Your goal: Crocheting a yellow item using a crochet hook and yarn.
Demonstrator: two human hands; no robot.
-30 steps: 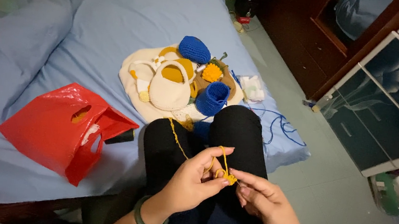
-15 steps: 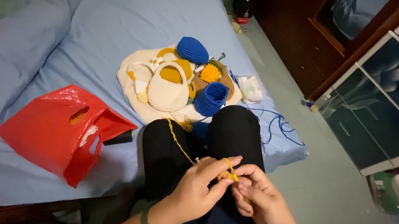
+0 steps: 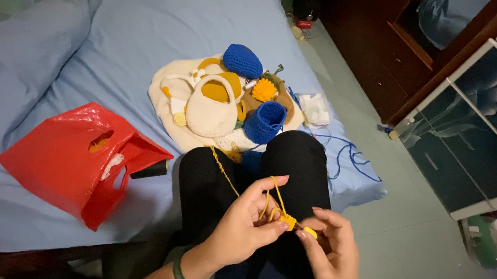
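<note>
My left hand [image 3: 246, 223] and my right hand [image 3: 328, 251] meet over my lap in black trousers. Between the fingertips sits a small yellow crochet piece [image 3: 290, 222]. A strand of yellow yarn [image 3: 224, 172] loops over my left fingers and runs up toward the pile on the bed. My left hand pinches the piece and tensions the yarn. My right hand grips a yellow-tipped crochet hook [image 3: 309, 231] at the piece. A green bangle circles my left wrist.
A pile of crocheted items lies on a cream cloth [image 3: 166, 82]: a cream bag [image 3: 210, 111], blue pieces [image 3: 243, 61] and yellow ones. A red plastic bag [image 3: 74, 160] rests on the blue bedsheet [image 3: 81, 38]. Dark wooden furniture and a glass-door cabinet [image 3: 489, 134] stand right.
My hands stay together at the yellow piece, with small finger movements. The view has shifted slightly; nothing else has moved.
</note>
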